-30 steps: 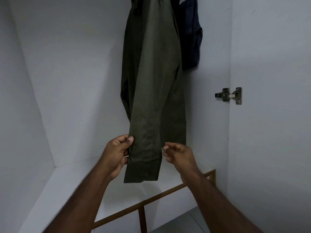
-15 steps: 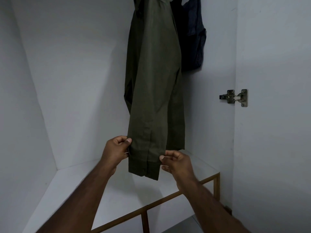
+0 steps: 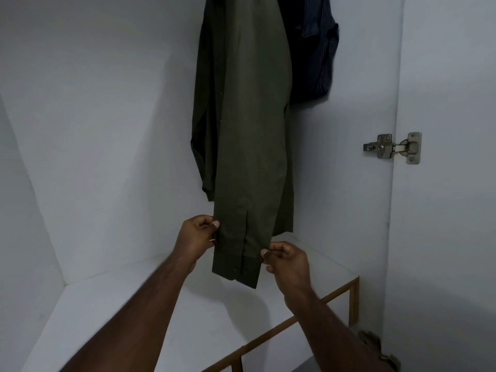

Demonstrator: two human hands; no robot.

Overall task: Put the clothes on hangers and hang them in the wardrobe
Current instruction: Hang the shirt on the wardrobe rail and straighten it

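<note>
An olive green shirt (image 3: 249,116) hangs inside the white wardrobe, its top out of view above the frame. One long sleeve drops toward me, ending in a buttoned cuff (image 3: 236,264). My left hand (image 3: 196,237) pinches the sleeve's left edge just above the cuff. My right hand (image 3: 288,261) pinches the cuff's right edge, a little lower. Behind the green shirt on the right hangs a dark blue striped shirt (image 3: 314,49). No hanger is visible.
A white shelf (image 3: 134,304) with a wooden front edge (image 3: 308,312) lies below the clothes. White wardrobe walls close in left and behind. The open door (image 3: 445,210) stands at the right with a metal hinge (image 3: 391,147); another hinge (image 3: 375,347) shows lower down.
My right hand has closed onto the cuff's right edge, after being just apart from it a second ago. The sleeve now hangs straighter between both hands.
</note>
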